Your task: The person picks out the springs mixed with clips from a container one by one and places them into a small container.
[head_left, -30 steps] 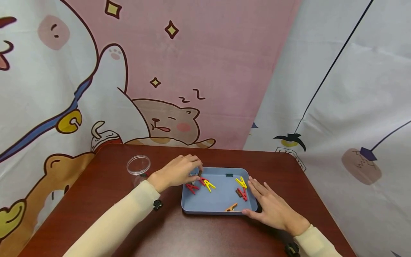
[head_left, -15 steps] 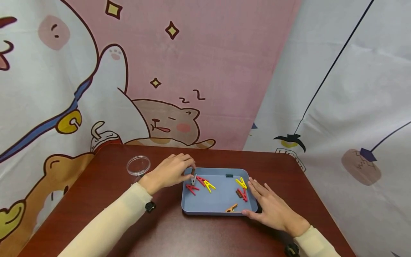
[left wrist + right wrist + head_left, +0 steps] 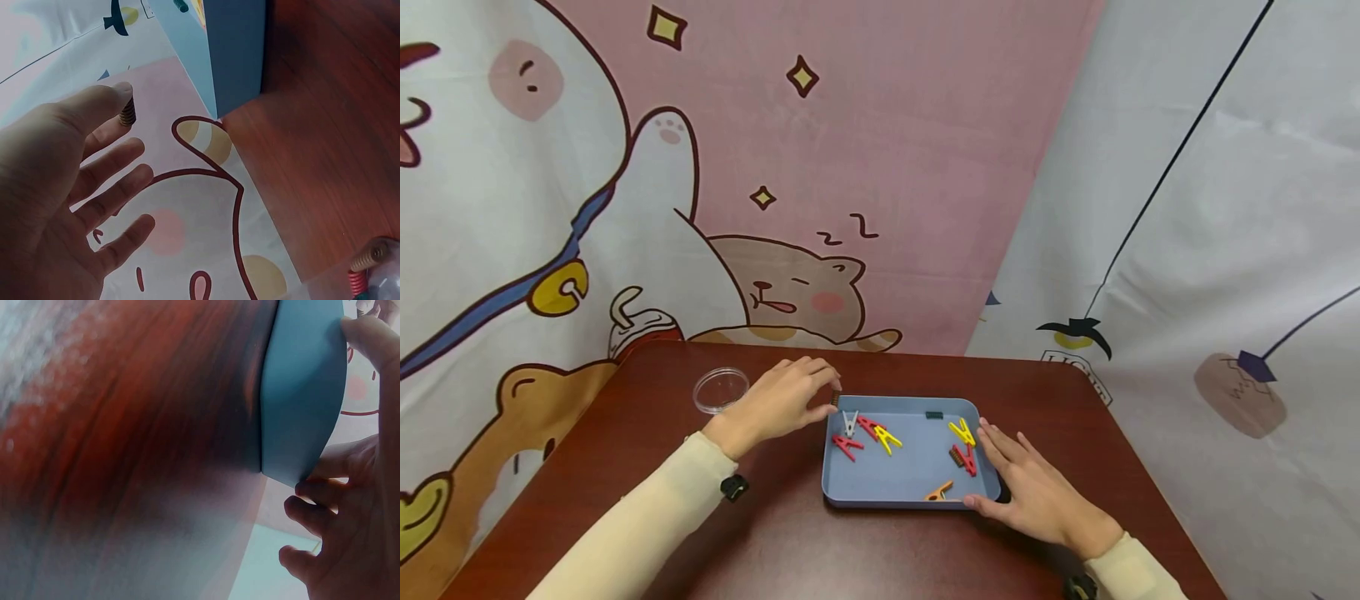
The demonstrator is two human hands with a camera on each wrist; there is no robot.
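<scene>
My left hand [image 3: 775,406] pinches a small brown spring [image 3: 128,112] between thumb and index finger, just outside the left rim of a blue tray [image 3: 898,479]. Its other fingers are spread in the left wrist view. Fingers straight, my right hand [image 3: 1041,492] rests along the tray's right side, its thumb at the front rim. On the tray's left lie a grey clip [image 3: 850,424], two red clips [image 3: 847,447] and a yellow clip [image 3: 887,439]. To the right are another yellow clip [image 3: 961,432], a red clip [image 3: 966,461], a brown spring [image 3: 956,457], a dark green spring [image 3: 934,415] and an orange clip [image 3: 938,492].
A clear round jar [image 3: 720,390] stands left of the tray, partly behind my left wrist. In the left wrist view, brown [image 3: 370,256] and red springs [image 3: 357,283] show in it. Beneath is a dark red-brown table [image 3: 865,554], with a printed cloth [image 3: 895,167] behind.
My left hand has lifted the brown spring from the tray's left part and moved left, past the rim, uncovering the grey clip. The right hand has stayed at the tray.
</scene>
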